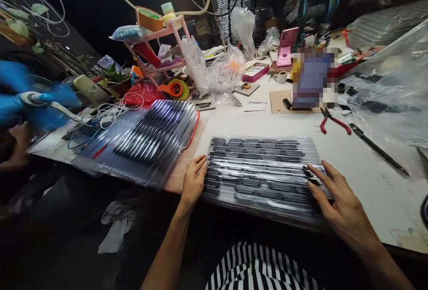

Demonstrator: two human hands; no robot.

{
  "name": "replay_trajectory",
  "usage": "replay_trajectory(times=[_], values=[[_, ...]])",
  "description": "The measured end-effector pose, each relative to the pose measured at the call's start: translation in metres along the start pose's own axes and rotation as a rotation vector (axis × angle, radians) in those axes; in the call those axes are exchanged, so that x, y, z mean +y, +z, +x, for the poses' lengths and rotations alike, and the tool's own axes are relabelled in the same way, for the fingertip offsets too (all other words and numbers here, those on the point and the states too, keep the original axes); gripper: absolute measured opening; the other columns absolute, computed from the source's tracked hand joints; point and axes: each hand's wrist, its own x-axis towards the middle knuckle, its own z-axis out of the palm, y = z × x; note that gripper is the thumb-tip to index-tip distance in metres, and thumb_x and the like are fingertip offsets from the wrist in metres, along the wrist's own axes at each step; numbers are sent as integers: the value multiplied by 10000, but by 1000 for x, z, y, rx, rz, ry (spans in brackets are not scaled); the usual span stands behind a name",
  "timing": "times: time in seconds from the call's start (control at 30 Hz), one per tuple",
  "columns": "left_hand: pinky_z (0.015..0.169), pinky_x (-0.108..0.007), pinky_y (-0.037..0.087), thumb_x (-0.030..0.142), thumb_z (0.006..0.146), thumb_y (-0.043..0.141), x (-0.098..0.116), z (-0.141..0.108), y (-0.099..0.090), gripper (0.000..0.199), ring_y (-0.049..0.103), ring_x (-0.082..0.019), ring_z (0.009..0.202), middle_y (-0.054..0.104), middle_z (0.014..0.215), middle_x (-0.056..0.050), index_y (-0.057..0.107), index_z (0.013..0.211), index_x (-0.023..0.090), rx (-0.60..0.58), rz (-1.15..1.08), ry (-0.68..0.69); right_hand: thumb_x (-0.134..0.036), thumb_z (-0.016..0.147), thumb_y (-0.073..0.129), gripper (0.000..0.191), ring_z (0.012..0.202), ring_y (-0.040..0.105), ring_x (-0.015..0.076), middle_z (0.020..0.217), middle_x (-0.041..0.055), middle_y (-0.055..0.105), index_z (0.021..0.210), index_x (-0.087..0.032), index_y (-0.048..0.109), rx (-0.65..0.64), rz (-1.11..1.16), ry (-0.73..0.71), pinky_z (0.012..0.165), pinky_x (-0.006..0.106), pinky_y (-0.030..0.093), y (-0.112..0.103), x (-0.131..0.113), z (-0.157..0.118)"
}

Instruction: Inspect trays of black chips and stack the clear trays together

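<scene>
A flat row of clear plastic tubes [261, 169] filled with black, many-pinned electronic parts lies at the front edge of the white table. My left hand [194, 182] grips its left end, with fingers close together along the side. Over the right end my right hand [341, 205] is spread, fingers apart, its fingertips touching the tubes beside small black pieces [308, 172]. To the left sits a second bundle of similar tubes [157, 129], wrapped in clear plastic. Glare blurs some of the parts inside.
Red-handled pliers [334, 121] and a black pen-like tool [379, 149] lie to the right. Clear plastic sheeting [394, 85] covers the far right. A pink rack [157, 36], tape dispenser [177, 89] and bags stand behind. A blue fan [36, 96] and another person's hand [20, 136] are at left.
</scene>
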Motion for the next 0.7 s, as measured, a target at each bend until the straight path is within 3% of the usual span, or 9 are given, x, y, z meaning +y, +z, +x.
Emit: replay_trajectory(times=[0.03, 0.1, 0.2, 0.4, 0.5, 0.57, 0.6, 0.67, 0.7], values=[[1030, -399, 370, 348, 893, 440, 1, -1, -2, 359, 498, -214, 1164, 584, 1208, -113, 633, 1123, 152, -12, -22, 3, -474, 875, 414, 463, 1277, 390, 284, 1434, 86, 368, 1283, -271, 496, -2, 39, 26, 722, 365, 528, -3, -2, -1], [1046, -382, 357, 346, 901, 427, 3, -2, -6, 367, 483, -204, 1191, 568, 1243, -107, 615, 1154, 158, -24, -62, 9, -471, 856, 451, 450, 1276, 395, 263, 1434, 45, 378, 1268, -302, 513, 0, 97, 74, 508, 248, 504, -9, -7, -3], [1059, -380, 339, 343, 909, 411, 6, -2, -9, 370, 455, -205, 1220, 531, 1287, -111, 611, 1160, 159, -33, -48, 32, -457, 839, 487, 419, 1250, 433, 234, 1418, 9, 405, 1229, -318, 554, 36, 136, 117, 415, 192, 461, -15, -13, -2], [1083, -477, 261, 295, 901, 426, 15, -2, 0, 341, 372, -253, 1282, 521, 1296, -126, 612, 1150, 156, -110, 154, 117, -507, 810, 472, 456, 1240, 446, 267, 1392, 45, 437, 1201, -299, 582, 4, 23, 103, 587, 292, 554, -21, 10, 3], [1093, -490, 239, 282, 897, 436, 22, -5, 9, 327, 330, -254, 1318, 522, 1312, -104, 600, 1167, 196, -151, 173, 150, -517, 791, 480, 465, 1227, 462, 275, 1378, 40, 459, 1202, -324, 577, 31, -4, 131, 507, 294, 540, -26, 24, 3], [1101, -467, 235, 286, 874, 486, 29, -7, 10, 317, 325, -253, 1324, 513, 1326, -97, 609, 1155, 205, -143, 67, 140, -503, 789, 501, 435, 1233, 458, 275, 1370, 29, 474, 1185, -344, 585, 65, 5, 153, 477, 291, 530, -32, 23, 2], [1091, -444, 262, 284, 861, 513, 33, -8, 9, 323, 356, -247, 1306, 525, 1313, -92, 606, 1162, 212, -121, -37, 116, -484, 794, 511, 412, 1237, 454, 275, 1368, 23, 479, 1178, -352, 587, 85, 36, 150, 535, 309, 551, -35, 18, 1], [967, -367, 414, 266, 833, 566, 44, -9, 2, 391, 530, -207, 1129, 619, 1158, -66, 557, 1224, 254, -43, -344, 28, -419, 818, 523, 391, 1251, 439, 278, 1390, 16, 459, 1201, -354, 569, 138, 191, 94, 802, 396, 545, -44, 2, 1], [830, -298, 483, 241, 816, 592, 49, -9, -4, 456, 605, -160, 941, 658, 1009, -34, 515, 1264, 286, 18, -522, -20, -382, 831, 520, 397, 1261, 427, 280, 1407, 19, 438, 1226, -346, 553, 176, 293, 45, 937, 440, 474, -48, -7, 1]])
